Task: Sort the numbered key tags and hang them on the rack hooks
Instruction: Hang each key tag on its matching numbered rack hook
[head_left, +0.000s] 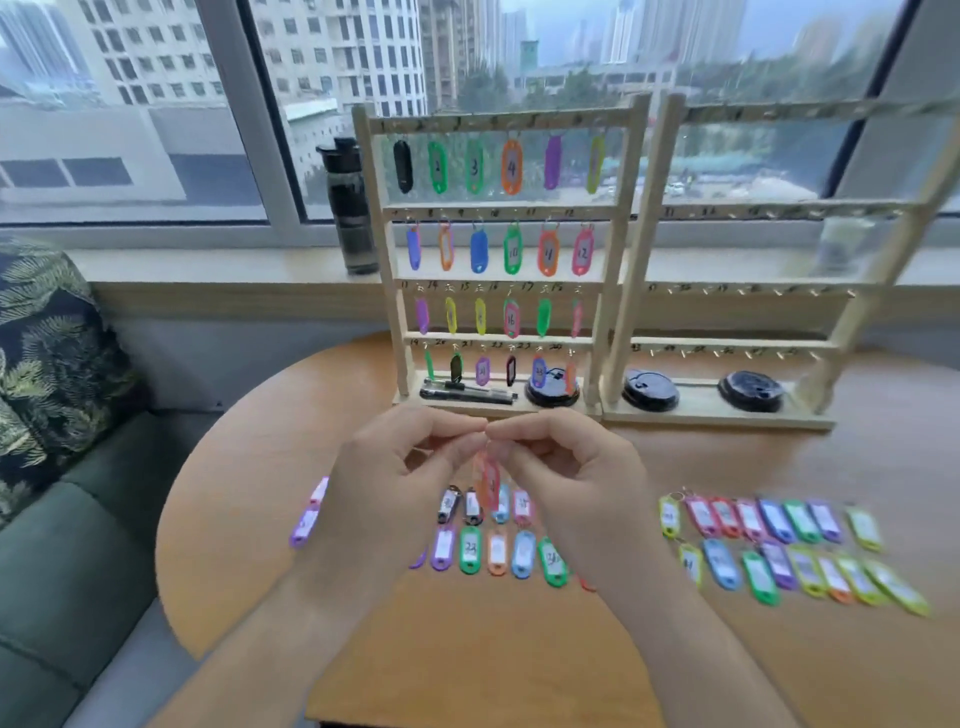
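Observation:
My left hand (395, 478) and my right hand (566, 467) meet fingertip to fingertip above the table, pinching the ring of an orange-red key tag (488, 480) that hangs between them. Straight ahead stands the left wooden rack (610, 291), its four rows of hooks filled with coloured numbered tags. To its right the second rack (641, 249) has bare hooks. Loose tags lie in two rows under my hands (498, 553), and another group of tags (779, 545) lies to the right.
A round wooden table (467, 649) holds everything. Black lids (649, 389) and pens (467, 391) sit on the rack bases. A dark bottle (348, 208) stands on the windowsill. A green sofa (62, 571) with a leaf-print cushion is at the left.

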